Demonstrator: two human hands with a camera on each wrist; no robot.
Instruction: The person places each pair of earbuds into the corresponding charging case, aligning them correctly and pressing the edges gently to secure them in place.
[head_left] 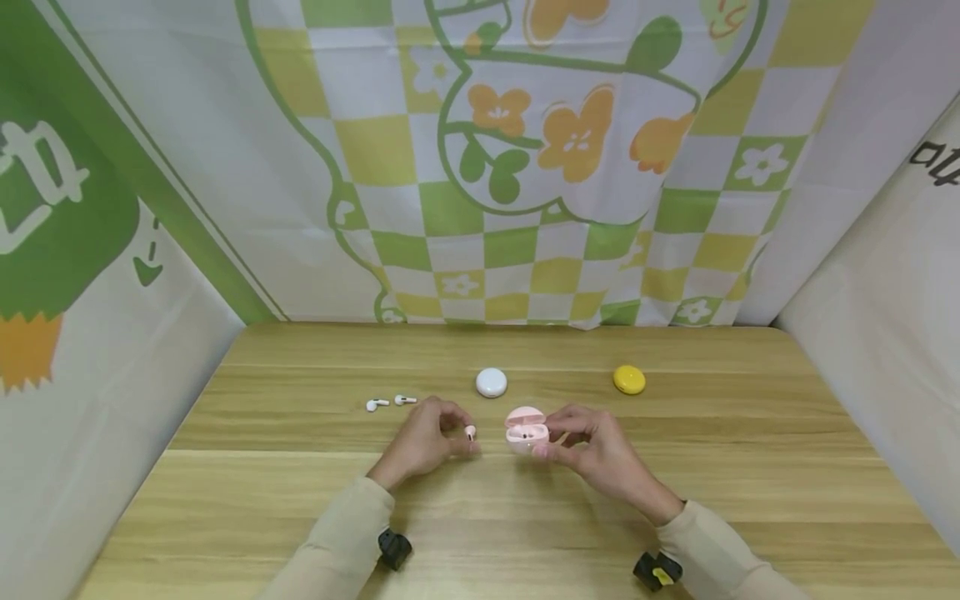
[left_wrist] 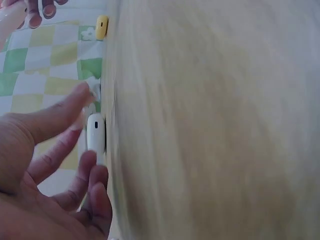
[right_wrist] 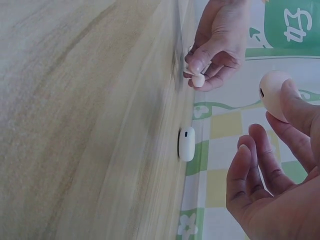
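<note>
In the head view my left hand (head_left: 426, 440) pinches a pale pink earbud (head_left: 470, 432) between thumb and fingers. The same earbud (right_wrist: 198, 80) shows in the right wrist view, at that hand's fingertips. To the right, my right hand (head_left: 592, 446) holds a pink earbud case (head_left: 527, 435) by its right side, with the lid up. Whether an earbud lies inside the case is too small to tell. A short gap separates the earbud from the case. In the right wrist view the case (right_wrist: 273, 95) sits between thumb and fingers.
Two white earbuds (head_left: 377, 404) lie on the wooden table (head_left: 480, 517), left of my left hand. A closed white case (head_left: 491, 382) stands behind the pink one. Farther right is a yellow case (head_left: 629, 379). A patterned curtain (head_left: 517, 250) hangs along the table's back edge.
</note>
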